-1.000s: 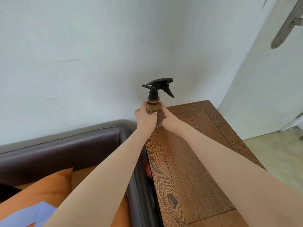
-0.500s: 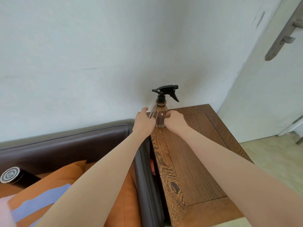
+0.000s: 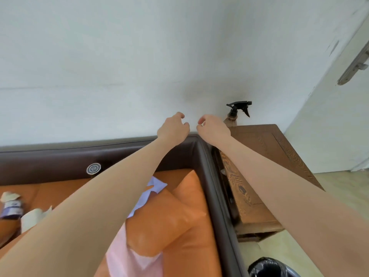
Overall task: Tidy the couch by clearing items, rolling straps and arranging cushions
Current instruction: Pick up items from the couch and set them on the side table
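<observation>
Orange leather covers the couch (image 3: pixel 60 188) seat, where a wrapped packet (image 3: pixel 11 204) and crumpled paper (image 3: pixel 34 216) lie at the far left, a round dark cap (image 3: pixel 93 168) rests against the brown backrest, and a pale sheet (image 3: pixel 151 188) sits tucked by the orange cushion (image 3: pixel 169 212). Both arms reach over the corner: the left hand (image 3: pixel 173 127) and right hand (image 3: pixel 213 127) hang loosely curled, holding nothing. Further right, the spray bottle (image 3: pixel 233 116) stands upright at the back edge of the wooden side table (image 3: pixel 265 144), against the wall. Half a second ago both hands clasped that bottle; now they have let go and drawn back toward the couch. Next, I judge, the seat clutter should be gathered one piece at a time, loose paper first, before lifting the cushion.
</observation>
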